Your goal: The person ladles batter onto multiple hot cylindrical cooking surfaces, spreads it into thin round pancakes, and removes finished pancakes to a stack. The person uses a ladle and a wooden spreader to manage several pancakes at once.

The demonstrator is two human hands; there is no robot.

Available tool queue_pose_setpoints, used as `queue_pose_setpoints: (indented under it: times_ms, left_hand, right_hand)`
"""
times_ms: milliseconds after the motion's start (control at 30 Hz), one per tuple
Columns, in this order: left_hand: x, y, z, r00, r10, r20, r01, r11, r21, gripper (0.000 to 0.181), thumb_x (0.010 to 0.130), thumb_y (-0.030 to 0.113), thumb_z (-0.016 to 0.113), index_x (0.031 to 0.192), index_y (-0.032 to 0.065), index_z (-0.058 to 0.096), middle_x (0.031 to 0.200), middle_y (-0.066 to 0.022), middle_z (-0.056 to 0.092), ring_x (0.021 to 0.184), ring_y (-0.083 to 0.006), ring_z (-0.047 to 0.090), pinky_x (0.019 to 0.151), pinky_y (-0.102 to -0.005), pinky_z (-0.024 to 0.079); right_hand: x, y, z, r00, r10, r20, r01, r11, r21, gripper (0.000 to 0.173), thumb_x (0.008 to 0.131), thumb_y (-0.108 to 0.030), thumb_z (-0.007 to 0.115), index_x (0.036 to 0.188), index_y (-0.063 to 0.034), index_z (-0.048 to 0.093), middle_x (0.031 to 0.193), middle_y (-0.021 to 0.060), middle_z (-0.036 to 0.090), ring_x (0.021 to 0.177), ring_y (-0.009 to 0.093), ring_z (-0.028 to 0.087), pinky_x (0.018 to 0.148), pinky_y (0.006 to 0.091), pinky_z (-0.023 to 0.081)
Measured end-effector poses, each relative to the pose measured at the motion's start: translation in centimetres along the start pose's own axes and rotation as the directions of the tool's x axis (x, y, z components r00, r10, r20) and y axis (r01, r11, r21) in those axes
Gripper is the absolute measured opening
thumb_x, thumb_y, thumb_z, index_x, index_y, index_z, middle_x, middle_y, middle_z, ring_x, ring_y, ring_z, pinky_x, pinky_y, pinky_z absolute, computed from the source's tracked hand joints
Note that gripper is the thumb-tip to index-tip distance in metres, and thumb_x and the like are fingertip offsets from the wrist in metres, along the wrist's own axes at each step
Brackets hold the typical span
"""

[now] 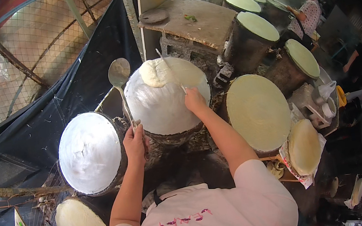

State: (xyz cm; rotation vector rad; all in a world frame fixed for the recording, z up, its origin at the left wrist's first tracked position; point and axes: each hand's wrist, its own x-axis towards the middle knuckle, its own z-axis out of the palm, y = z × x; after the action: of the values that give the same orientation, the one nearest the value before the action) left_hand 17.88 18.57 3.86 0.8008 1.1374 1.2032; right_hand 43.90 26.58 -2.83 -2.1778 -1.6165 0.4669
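My left hand (135, 143) grips the handle of a large metal ladle (119, 72), its bowl raised beside the left rim of a round griddle (163, 112). A thin, pale stick or blade (171, 70) is held in my right hand (195, 100) over that griddle. Pale batter (154, 74) lies in a thick mound at the griddle's far side, with a thinner layer spreading to the right of it. Much of the near surface shows bare, whitish and streaked.
Left stands another whitish round griddle (89, 153). Right is a griddle covered by a pale flatbread sheet (258, 113), beside stacked flatbreads (304, 147) on cloth. A worn board (191, 21) lies behind. Several covered drum stoves and a person (306, 17) are at the upper right.
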Motion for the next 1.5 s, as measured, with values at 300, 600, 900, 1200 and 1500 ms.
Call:
queue_pose_setpoints:
  times_ms: [300,600,900,1200,1500]
  left_hand:
    - [0.1,0.4,0.2,1.0,0.002,0.005,-0.002,1.0,0.003,0.018,0.093,0.021,0.059,0.098,0.0041,0.058,0.064,0.0013,0.047,0.042,-0.0087,0.045,0.034,-0.0238,0.034]
    - [-1.0,1.3,0.7,0.998,-0.007,-0.064,0.004,0.999,-0.049,0.018,0.093,0.021,0.058,0.099,0.0036,0.056,0.066,0.0009,0.045,0.042,-0.0087,0.045,0.035,-0.0231,0.034]
    - [-1.6,1.2,-0.1,0.989,-0.01,-0.144,0.008,1.0,-0.012,0.018,0.093,0.022,0.058,0.092,0.005,0.054,0.069,0.0002,0.047,0.042,-0.0087,0.045,0.035,-0.0233,0.036]
    - [-1.6,1.9,-1.1,0.989,-0.014,-0.149,0.003,0.997,-0.071,0.019,0.094,0.021,0.058,0.096,0.0028,0.055,0.075,-0.0008,0.049,0.044,-0.0093,0.047,0.035,-0.0241,0.037]
    - [-0.6,2.5,-1.5,0.984,-0.025,-0.179,0.008,0.995,-0.096,0.019,0.094,0.022,0.058,0.089,0.0044,0.053,0.074,-0.001,0.05,0.044,-0.0093,0.047,0.034,-0.0245,0.037]
  right_hand:
    - [-4.5,1.5,0.9,0.986,-0.155,0.064,0.143,0.976,0.164,0.028,0.091,-0.017,0.052,0.114,-0.004,0.06,0.101,0.0171,0.055,0.091,0.038,0.058,0.081,0.0436,0.047]
    - [-3.5,3.8,-1.1,0.938,-0.307,0.16,0.266,0.934,0.237,0.031,0.09,-0.016,0.053,0.118,-0.0033,0.06,0.102,0.0167,0.058,0.094,0.037,0.057,0.08,0.0451,0.047]
    - [4.9,3.5,-1.4,0.889,-0.345,0.301,0.336,0.938,0.083,0.03,0.09,-0.018,0.051,0.115,-0.0047,0.063,0.104,0.0174,0.058,0.094,0.036,0.057,0.08,0.0446,0.047]
    - [5.5,5.5,-4.0,0.916,-0.377,0.137,0.344,0.915,0.212,0.028,0.088,-0.021,0.052,0.109,-0.0062,0.064,0.091,0.0207,0.064,0.085,0.038,0.06,0.073,0.0423,0.047]
    - [6.8,6.0,-4.8,0.683,-0.544,0.488,0.381,0.835,0.398,0.029,0.087,-0.018,0.056,0.111,-0.0051,0.065,0.079,0.0179,0.064,0.071,0.03,0.061,0.069,0.0377,0.048]
